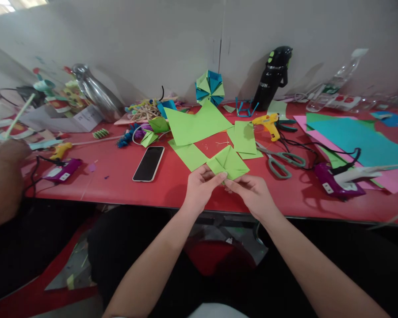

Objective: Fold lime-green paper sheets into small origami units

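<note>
Two bare hands on one folded green square [230, 160], held tilted just over the near part of the red table [172, 190]. Pinched at the near left edge by the left hand [200, 184], with thumb laid on top close to the low corner and fingers curled beneath. Pinched at the near right edge by the right hand [254, 192], with thumb against the lower edge and fingers bent in behind. Both grips closed down to the thickness of the paper, thumb tips close together. Visible on the upper face: creases meeting near the middle.

Hidden behind paper and thumbs: most fingertips. Cannot tell how many press on the underside. Covered too by the thumbs: the square's lowest corner. Partly blocked from view just beyond: a flat green sheet [187, 154], lying to the left. Hard to trace on the right: the blade tips of the grey-handled scissors [278, 170], beside a green strip [245, 138]. Cut off at the left edge: a co-worker's hand [11, 150], near a blurred pale stick [20, 115]. Only partly readable: lettering on the black flask [272, 75].
</note>
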### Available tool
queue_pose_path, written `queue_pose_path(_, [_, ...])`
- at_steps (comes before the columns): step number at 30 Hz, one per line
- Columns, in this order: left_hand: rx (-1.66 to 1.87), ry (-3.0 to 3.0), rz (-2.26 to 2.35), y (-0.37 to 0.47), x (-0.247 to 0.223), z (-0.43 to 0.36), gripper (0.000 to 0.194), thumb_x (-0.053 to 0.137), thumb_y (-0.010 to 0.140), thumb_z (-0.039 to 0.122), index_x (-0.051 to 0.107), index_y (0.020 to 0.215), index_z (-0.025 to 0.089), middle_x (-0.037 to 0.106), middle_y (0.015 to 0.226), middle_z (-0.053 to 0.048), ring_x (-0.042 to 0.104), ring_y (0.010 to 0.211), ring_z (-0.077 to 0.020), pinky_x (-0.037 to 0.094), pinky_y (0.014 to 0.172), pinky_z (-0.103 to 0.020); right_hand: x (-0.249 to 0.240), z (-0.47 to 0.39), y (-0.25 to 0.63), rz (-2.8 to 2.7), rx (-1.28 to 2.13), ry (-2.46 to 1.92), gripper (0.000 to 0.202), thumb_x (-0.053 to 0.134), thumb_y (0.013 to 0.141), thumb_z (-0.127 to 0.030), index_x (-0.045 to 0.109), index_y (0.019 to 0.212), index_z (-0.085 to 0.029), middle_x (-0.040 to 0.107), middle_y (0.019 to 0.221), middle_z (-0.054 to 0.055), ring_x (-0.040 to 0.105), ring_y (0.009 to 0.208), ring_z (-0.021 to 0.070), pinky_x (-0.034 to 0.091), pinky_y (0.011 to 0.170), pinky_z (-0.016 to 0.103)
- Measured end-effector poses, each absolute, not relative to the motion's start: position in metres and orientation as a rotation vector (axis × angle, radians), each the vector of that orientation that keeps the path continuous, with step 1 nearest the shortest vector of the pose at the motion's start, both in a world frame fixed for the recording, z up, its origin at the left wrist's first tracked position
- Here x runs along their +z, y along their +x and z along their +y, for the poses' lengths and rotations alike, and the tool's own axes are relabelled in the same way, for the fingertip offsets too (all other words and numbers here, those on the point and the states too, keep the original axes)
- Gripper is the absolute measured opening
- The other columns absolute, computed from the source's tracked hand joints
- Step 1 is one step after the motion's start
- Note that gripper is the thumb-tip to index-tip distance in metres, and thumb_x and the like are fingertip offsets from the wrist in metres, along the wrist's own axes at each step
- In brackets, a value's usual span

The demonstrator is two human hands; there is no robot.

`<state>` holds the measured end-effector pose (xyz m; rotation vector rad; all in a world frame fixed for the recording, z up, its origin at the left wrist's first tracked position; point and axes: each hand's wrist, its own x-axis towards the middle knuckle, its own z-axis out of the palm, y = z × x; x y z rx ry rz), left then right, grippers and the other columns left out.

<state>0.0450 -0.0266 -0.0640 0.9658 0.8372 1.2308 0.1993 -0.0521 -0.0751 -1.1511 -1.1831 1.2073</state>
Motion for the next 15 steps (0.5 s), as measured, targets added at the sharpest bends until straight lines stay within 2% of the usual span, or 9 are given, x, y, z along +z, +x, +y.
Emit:
queue_pose_path(7, [1.181, 1.079, 0.859, 0.040, -0.057, -0.026, 0.025, 0.086, 0.072, 0.027, 0.072, 0.087, 0.014, 0.070, 0.071, -0.001, 0.064, 0.063, -0.0120, 0.056, 0.065, -0.025, -0.077, -0.049, 0.206, -1.285, 1.252, -1.182, 0.038, 0.069, 0.088, -0.050, 0.077, 0.072, -0.017, 0.077, 0.073, 0.007, 0.072, 0.073, 0.0211, 0.056, 0.074, 0.033])
queue_pose_path(11, [1.196, 1.024, 0.872, 0.040, -0.060, -0.025, 0.026, 0.080, 0.078, 0.037, 0.068, 0.081, 0.015, 0.064, 0.069, 0.000, 0.061, 0.066, -0.0124, 0.055, 0.068, -0.026, -0.074, -0.052, 0.202, -1.343, 1.129, -1.257, 0.042, 0.067, 0.088, -0.053, 0.077, 0.068, -0.017, 0.076, 0.070, 0.007, 0.073, 0.072, 0.0233, 0.057, 0.073, 0.034])
queue_pose_path(13, [1.237, 1.029, 0.900, 0.038, -0.063, -0.022, 0.031, 0.076, 0.082, 0.041, 0.062, 0.074, 0.016, 0.057, 0.068, 0.001, 0.058, 0.066, -0.0115, 0.053, 0.067, -0.026, -0.073, -0.053, 0.201, -1.357, 1.184, -1.256, 0.043, 0.065, 0.088, -0.055, 0.079, 0.072, -0.017, 0.077, 0.073, 0.007, 0.074, 0.076, 0.0258, 0.058, 0.075, 0.036])
queue_pose_path(15, [1.280, 1.126, 0.959, 0.034, -0.065, -0.019, 0.035, 0.072, 0.085, 0.042, 0.056, 0.068, 0.016, 0.049, 0.064, 0.003, 0.051, 0.062, -0.0096, 0.046, 0.062, -0.023, -0.072, -0.050, 0.203, -1.415, 1.281, -1.222, 0.038, 0.067, 0.087, -0.054, 0.081, 0.087, -0.018, 0.080, 0.087, 0.007, 0.075, 0.089, 0.0288, 0.059, 0.083, 0.039])
